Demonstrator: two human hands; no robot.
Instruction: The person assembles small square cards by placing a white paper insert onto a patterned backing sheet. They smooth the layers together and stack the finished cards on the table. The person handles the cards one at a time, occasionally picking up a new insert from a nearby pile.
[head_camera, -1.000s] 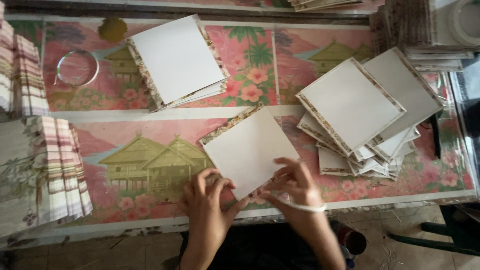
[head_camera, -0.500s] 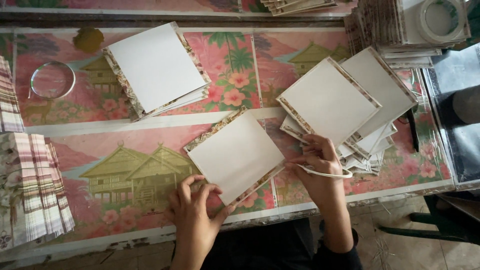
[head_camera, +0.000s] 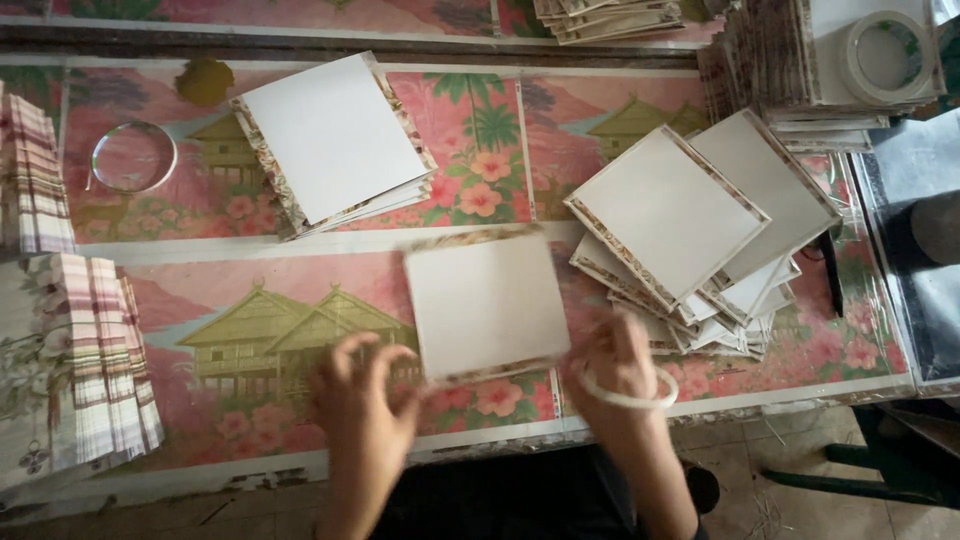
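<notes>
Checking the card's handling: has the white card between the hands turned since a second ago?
Yes. The white card has turned from diagonal to square with the table edge.

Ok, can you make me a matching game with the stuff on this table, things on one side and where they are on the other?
Things:
1. clear round tape ring
2. white square card with patterned edge
3. striped paper stack
4. white bangle

Places:
A. left table edge
B. right hand's wrist
C. far left, beside a painted house
D. between both hands

Pairs: 1-C, 2-D, 3-A, 4-B

White card (head_camera: 487, 303), pink floral tablecloth (head_camera: 300, 290)
</notes>
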